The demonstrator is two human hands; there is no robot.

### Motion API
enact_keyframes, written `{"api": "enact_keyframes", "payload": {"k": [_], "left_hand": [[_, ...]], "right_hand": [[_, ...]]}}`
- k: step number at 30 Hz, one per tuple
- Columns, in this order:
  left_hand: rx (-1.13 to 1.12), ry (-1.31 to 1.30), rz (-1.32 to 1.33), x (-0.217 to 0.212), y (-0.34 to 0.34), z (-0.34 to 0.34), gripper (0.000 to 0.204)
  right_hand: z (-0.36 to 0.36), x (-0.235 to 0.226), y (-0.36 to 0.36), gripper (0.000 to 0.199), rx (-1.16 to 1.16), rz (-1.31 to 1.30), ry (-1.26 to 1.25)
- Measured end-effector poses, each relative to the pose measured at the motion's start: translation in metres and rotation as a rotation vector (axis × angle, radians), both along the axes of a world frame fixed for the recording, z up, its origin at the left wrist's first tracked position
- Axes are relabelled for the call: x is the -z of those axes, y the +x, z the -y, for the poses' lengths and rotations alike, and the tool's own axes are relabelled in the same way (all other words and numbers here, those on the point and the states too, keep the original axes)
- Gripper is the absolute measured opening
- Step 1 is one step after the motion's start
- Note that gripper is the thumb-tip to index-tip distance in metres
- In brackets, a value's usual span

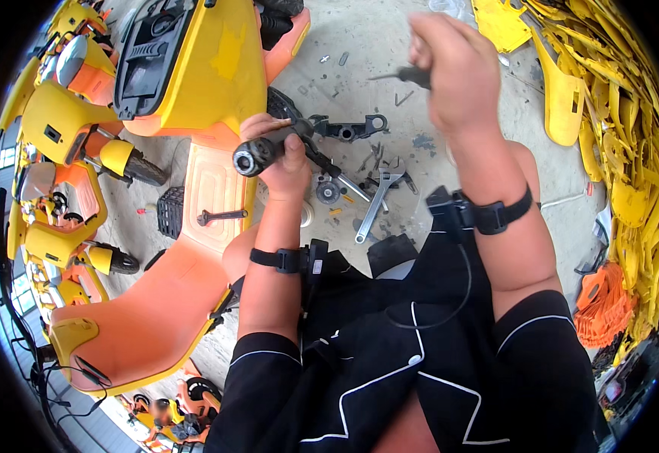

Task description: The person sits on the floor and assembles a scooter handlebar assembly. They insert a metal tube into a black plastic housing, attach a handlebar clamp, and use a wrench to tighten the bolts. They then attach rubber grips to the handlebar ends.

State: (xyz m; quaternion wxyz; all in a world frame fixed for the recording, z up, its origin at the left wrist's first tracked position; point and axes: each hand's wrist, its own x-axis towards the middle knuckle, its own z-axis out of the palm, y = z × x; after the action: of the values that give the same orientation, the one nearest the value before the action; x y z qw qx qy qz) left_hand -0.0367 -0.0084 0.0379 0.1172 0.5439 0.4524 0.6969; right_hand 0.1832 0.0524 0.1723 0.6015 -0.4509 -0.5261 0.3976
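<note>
My left hand [284, 162] is closed around a black tubular part [257, 156] with a round, ringed metal end turned up toward me. Behind that hand the part's far end runs among other dark pieces, so its full shape is hidden. Raised at the upper right, my right hand [461, 68] grips a screwdriver [412, 76] with a dark handle; its thin shaft points left, clear of the black part. Motion blurs the right hand slightly. Just beyond my left hand, a black bracket with ring-shaped ends [352, 127] lies on the floor.
A yellow and orange scooter [223, 68] stands close on my left, a dark wrench [222, 217] on its footboard. On the floor lie an adjustable wrench [382, 196], a round toothed part [328, 191] and a hex key [402, 98]. Yellow panels [624, 143] are heaped at right beside orange pieces [605, 306].
</note>
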Motion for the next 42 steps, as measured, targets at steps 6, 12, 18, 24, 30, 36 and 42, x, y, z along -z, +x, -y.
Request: {"api": "enact_keyframes", "payload": {"k": [6, 12, 18, 24, 30, 36, 42], "left_hand": [[-0.012, -0.024, 0.02, -0.002, -0.013, -0.001, 0.049], [-0.021, -0.159, 0.091, -0.011, -0.021, 0.001, 0.02], [0.059, -0.207, 0.087, -0.014, -0.039, 0.002, 0.022], [0.002, -0.226, 0.002, -0.016, -0.025, 0.013, 0.018], [0.1, -0.292, 0.05, -0.02, -0.01, 0.028, 0.025], [0.306, -0.247, -0.199, -0.022, -0.009, 0.051, 0.024], [0.582, -0.305, -0.261, -0.031, 0.005, 0.061, 0.024]], "right_hand": [[-0.002, 0.078, 0.027, 0.037, -0.112, 0.127, -0.427], [-0.002, 0.133, 0.01, 0.035, -0.347, 0.266, -0.589], [-0.001, 0.171, -0.006, 0.022, -0.383, 0.065, -0.96], [0.01, 0.233, -0.004, 0.026, -0.452, 0.159, -1.196], [0.002, 0.234, -0.007, 0.042, -0.364, 0.142, -1.091], [0.011, 0.211, -0.007, 0.057, -0.46, 0.808, -0.92], [0.025, 0.235, 0.007, 0.059, -0.387, 0.861, -0.966]]}}
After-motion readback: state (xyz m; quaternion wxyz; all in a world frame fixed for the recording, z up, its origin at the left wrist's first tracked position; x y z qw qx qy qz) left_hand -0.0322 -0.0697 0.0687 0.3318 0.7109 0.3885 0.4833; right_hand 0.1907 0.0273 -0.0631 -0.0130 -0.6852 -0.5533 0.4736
